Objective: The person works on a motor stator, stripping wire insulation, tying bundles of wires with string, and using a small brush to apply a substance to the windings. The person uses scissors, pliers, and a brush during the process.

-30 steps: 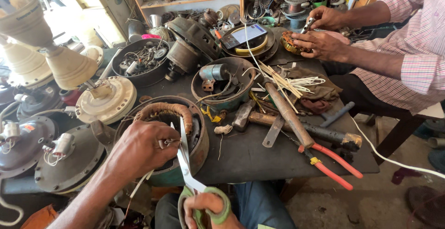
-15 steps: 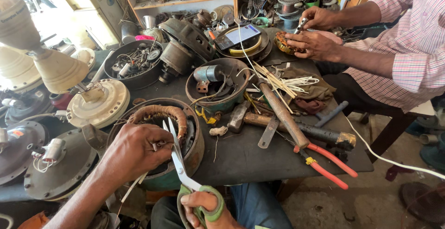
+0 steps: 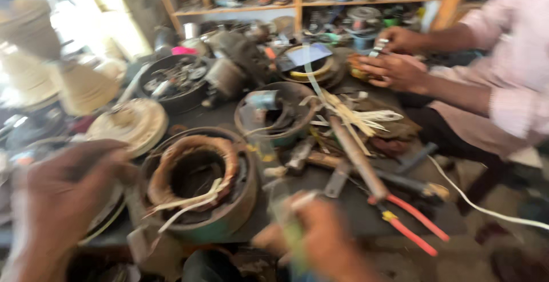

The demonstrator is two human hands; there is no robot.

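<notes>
Left hand (image 3: 54, 202) sits blurred at the lower left, fingers loosely spread and holding nothing that can be made out; its fingertips are just beside the rim of the round motor stator (image 3: 197, 188), which lies immediately to its right. Right hand (image 3: 323, 239), also smeared by motion, is closed around green-handled scissors (image 3: 286, 213) whose long axis runs up and leftward toward the stator's right edge, so the stator lies between the two hands, with the left hand nearer. Pale insulation strips (image 3: 186, 205) stick out of the copper winding toward the viewer. Beyond the right hand, red-handled pliers (image 3: 400, 213) lie slantwise on the dark workbench (image 3: 343, 202). Farther off stands a second motor housing (image 3: 280, 113), and at the far right another person's hands (image 3: 400, 68) work on a small part.
</notes>
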